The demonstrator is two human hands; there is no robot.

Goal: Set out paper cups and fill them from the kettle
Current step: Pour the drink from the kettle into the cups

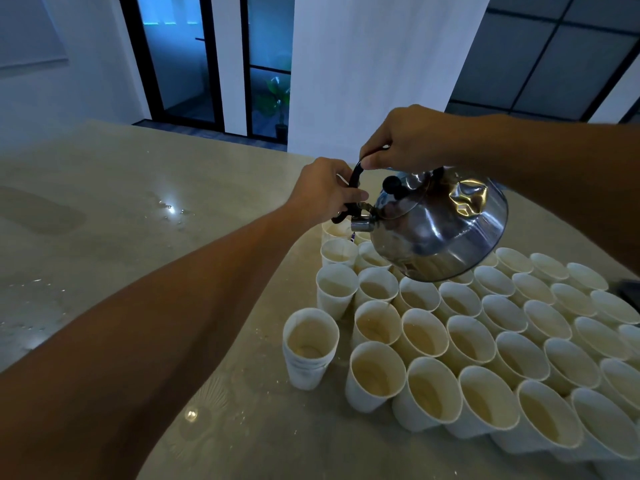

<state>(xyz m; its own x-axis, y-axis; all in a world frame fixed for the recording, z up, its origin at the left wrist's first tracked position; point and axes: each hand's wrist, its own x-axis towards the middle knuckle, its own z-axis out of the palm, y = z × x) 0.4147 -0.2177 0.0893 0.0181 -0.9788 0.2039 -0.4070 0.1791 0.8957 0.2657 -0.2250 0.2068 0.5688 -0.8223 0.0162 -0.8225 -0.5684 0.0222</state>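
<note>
A shiny steel kettle (440,226) hangs tilted above the far end of a block of white paper cups (467,337), its spout (362,223) pointing down-left over the cup at the far corner (335,230). My right hand (408,140) grips the black handle from above. My left hand (325,192) grips the black part at the spout end of the handle. Several cups stand packed in rows, most holding pale liquid. A short stack of nested cups (310,348) stands apart to the left of the block.
The beige stone table (138,209) has water drops and wet patches on the left and near the front. Something dark (630,289) shows at the right edge, behind the cups. Beyond the table are a white pillar and dark glass doors.
</note>
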